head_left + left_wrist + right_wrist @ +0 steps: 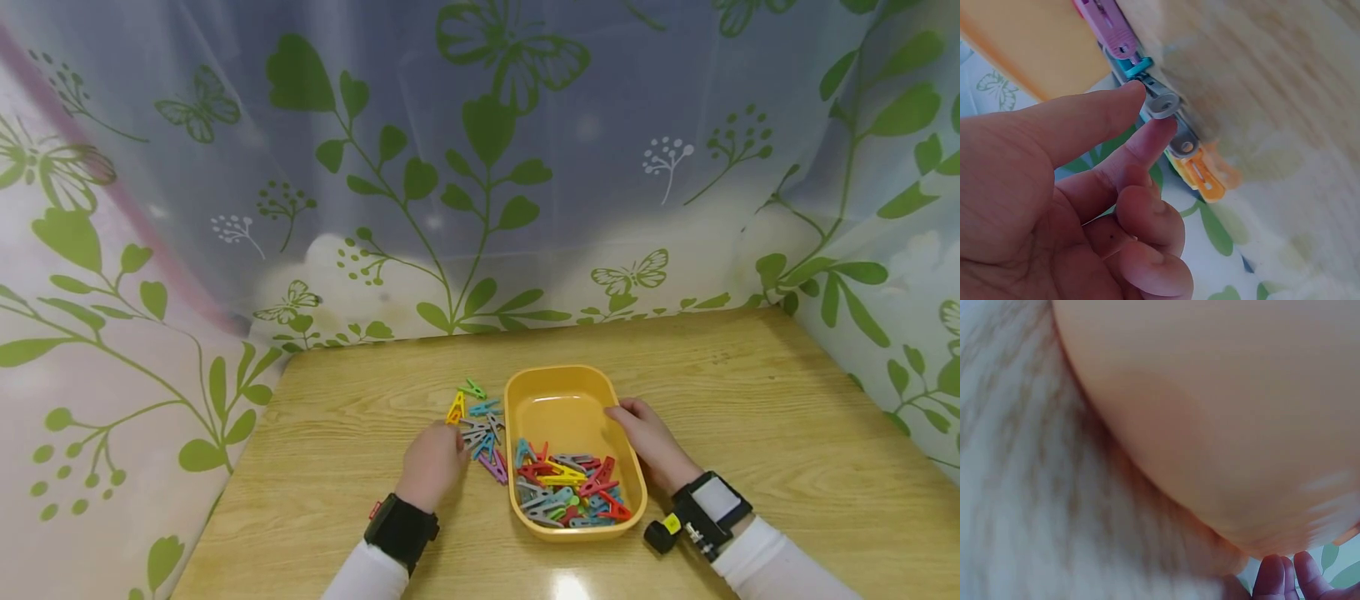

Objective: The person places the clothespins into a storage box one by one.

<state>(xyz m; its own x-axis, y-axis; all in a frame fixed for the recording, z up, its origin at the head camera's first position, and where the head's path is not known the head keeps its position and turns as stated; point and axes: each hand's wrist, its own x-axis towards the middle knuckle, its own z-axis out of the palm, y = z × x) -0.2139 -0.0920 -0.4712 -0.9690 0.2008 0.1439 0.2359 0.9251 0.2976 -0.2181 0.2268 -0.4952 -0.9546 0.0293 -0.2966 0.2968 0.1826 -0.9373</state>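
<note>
A yellow oblong tray (561,407) sits on the wooden table, and its near end holds several coloured clothes pegs (573,492). A loose heap of pegs (480,421) lies on the table against the tray's left side. My left hand (456,435) is at that heap. In the left wrist view its thumb and forefinger (1147,134) pinch a grey peg (1164,105), with a purple peg (1113,31) and an orange peg (1200,175) close by. My right hand (621,414) holds the tray's right rim. The right wrist view shows its fingertips (1279,578) beside the tray's outer wall (1222,412).
The wooden table (750,400) is fenced on the left, back and right by a white curtain with green leaves and butterflies (487,167). The table's left edge (225,492) runs close to my left arm. Both wrists wear black camera bands.
</note>
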